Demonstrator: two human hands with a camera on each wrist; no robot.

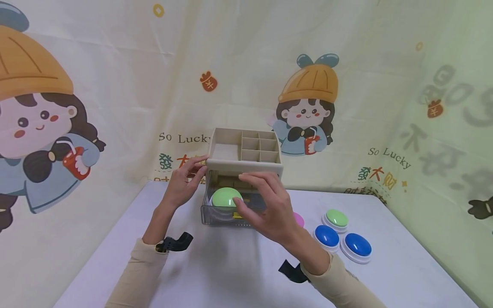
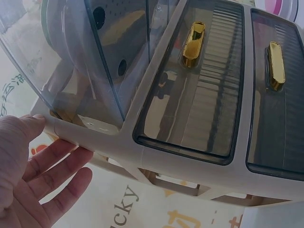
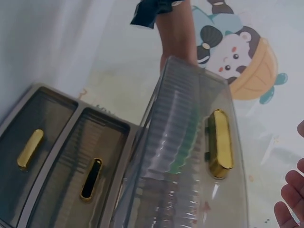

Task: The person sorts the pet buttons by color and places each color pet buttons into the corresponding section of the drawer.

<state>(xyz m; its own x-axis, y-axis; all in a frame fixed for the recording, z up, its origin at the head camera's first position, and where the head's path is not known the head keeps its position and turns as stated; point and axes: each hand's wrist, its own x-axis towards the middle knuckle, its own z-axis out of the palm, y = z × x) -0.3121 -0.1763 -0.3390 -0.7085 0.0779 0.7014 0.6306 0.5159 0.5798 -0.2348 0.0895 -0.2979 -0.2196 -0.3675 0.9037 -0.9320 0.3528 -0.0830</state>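
A desktop organizer [image 1: 246,164] with a beige frame stands on the table, its top clear drawer [image 1: 215,216] pulled out. Inside that drawer sits a round push button with a green dome [image 1: 225,196] and a white base. My left hand [image 1: 182,182] touches the organizer's left edge with thumb and fingers, its fingers fairly straight. Over the right part of the drawer hovers my right hand [image 1: 271,207], fingers spread and slightly bent, holding nothing. The drawer's gold handle [image 3: 221,145] shows in the right wrist view, apart from the fingertips [image 3: 294,194].
Right of the organizer lie two blue buttons [image 1: 327,236], another green button [image 1: 337,218] and a pink button [image 1: 298,219] partly behind my right hand. Two closed drawers with gold handles [image 2: 194,45] sit below the open one. A printed cloth [image 1: 239,51] hangs behind the white table [image 1: 215,273].
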